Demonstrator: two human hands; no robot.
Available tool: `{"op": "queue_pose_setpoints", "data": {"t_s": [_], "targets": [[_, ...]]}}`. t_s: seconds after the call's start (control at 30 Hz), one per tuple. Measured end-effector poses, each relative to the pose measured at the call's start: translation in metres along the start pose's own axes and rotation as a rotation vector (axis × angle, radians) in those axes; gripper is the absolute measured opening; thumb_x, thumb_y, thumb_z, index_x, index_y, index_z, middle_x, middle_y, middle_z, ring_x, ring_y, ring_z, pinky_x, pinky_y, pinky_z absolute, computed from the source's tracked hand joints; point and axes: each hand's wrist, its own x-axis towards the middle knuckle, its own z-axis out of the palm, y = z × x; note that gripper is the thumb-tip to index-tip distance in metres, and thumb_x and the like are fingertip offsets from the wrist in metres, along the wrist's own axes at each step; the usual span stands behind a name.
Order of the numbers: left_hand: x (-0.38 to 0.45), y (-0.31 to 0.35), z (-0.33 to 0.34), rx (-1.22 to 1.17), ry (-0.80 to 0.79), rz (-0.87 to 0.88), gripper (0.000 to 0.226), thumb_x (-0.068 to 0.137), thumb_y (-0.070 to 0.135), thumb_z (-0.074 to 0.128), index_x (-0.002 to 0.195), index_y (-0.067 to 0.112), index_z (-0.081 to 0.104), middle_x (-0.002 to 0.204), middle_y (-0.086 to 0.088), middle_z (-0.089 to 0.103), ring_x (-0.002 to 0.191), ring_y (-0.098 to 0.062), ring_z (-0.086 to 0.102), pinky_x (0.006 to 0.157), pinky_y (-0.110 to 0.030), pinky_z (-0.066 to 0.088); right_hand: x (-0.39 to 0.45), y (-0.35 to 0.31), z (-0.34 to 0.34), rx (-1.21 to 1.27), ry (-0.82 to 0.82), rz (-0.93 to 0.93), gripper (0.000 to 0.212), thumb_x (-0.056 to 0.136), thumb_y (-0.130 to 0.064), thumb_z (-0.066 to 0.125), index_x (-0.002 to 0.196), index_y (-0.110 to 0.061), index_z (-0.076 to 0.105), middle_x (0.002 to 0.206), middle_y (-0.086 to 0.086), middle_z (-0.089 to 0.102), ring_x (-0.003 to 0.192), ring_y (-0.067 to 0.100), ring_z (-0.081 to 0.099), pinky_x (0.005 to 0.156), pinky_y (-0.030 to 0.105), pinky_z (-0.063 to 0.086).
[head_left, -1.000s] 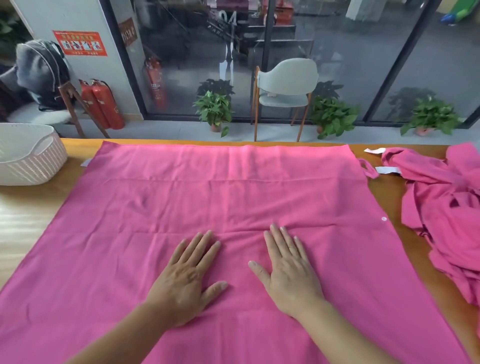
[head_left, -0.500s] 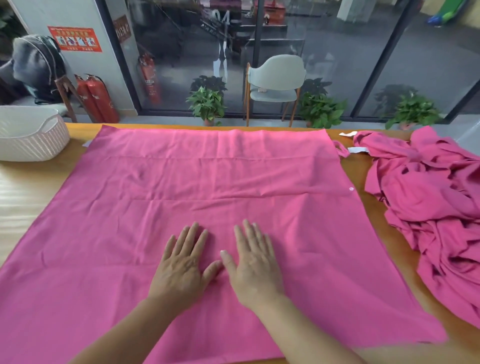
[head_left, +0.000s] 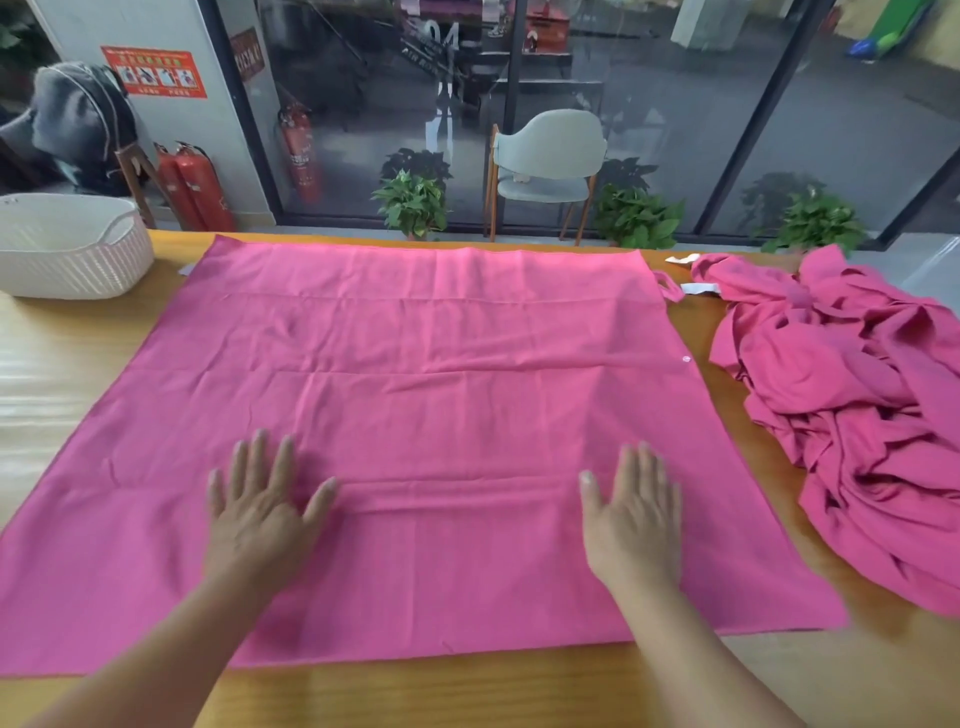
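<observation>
Wooden table (head_left: 62, 364), flat pink cloth (head_left: 415, 364), white basket (head_left: 67, 249), crumpled pink heap (head_left: 857, 415)

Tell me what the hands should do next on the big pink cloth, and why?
Probably slide both flat hands outward, toward the side edges. The left hand and right hand lie open and apart on the pink cloth, and a long wrinkle runs across between them. Pressing it out sideways would likely leave the fabric smooth.
</observation>
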Motion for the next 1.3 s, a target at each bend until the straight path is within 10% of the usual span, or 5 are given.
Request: {"op": "queue_pose_setpoints", "data": {"t_s": [0.47, 0.67, 0.93, 1.17, 1.3], "targets": [[-0.022, 0.043, 0.009, -0.065, -0.020, 0.225, 0.094, 0.079, 0.073, -0.008, 0.157, 0.020, 0.004, 0.163, 0.000, -0.011, 0.149, -0.015, -0.016, 0.121, -0.040, -0.009, -0.024, 0.034, 0.002, -0.075, -0.031, 0.048, 0.083, 0.092, -0.067, -0.002, 0.158, -0.018, 0.001, 0.167, 0.003, -0.002, 0.153, 0.017, -0.004, 0.124, 0.040, -0.001], [-0.027, 0.126, 0.031, -0.035, -0.073, 0.516, 0.083, 0.083, 0.066, -0.011, 0.155, 0.024, -0.006, 0.161, 0.006, -0.018, 0.144, -0.009, -0.024, 0.120, -0.035, -0.014, -0.002, -0.053, 0.023, 0.024, -0.059, -0.329, 0.063, 0.103, -0.052, 0.017, 0.159, -0.024, 0.005, 0.166, -0.003, -0.004, 0.152, 0.012, -0.008, 0.123, 0.032, -0.009], [-0.023, 0.132, 0.029, -0.034, -0.041, 0.593, 0.074, 0.096, 0.067, 0.019, 0.138, 0.016, 0.053, 0.146, -0.006, 0.048, 0.136, -0.024, 0.042, 0.114, -0.038, 0.018, 0.024, 0.075, -0.011, -0.084, -0.030, 0.150, 0.077, 0.097, -0.062, 0.003, 0.157, -0.015, -0.004, 0.166, 0.001, -0.007, 0.152, 0.016, -0.009, 0.124, 0.038, -0.003], [0.062, 0.200, 0.032, -0.040, -0.047, 0.567, 0.098, 0.072, 0.071, -0.031, 0.153, 0.020, -0.009, 0.162, 0.002, -0.016, 0.144, -0.010, -0.024, 0.118, -0.032, -0.015, 0.122, -0.072, 0.006, 0.113, -0.085, -0.367, 0.068, 0.103, -0.054, 0.019, 0.159, -0.018, 0.005, 0.166, -0.002, -0.002, 0.152, 0.011, -0.007, 0.122, 0.030, -0.009], [0.069, 0.195, 0.048, 0.029, -0.048, 0.559, 0.098, 0.077, 0.078, -0.021, 0.153, 0.018, -0.006, 0.161, 0.001, -0.015, 0.148, -0.013, -0.017, 0.120, -0.038, -0.007, 0.166, -0.058, 0.018, -0.026, -0.123, -0.407, 0.093, 0.085, -0.077, -0.001, 0.159, -0.020, 0.002, 0.166, -0.006, -0.005, 0.151, 0.009, -0.009, 0.123, 0.034, -0.007]]}}
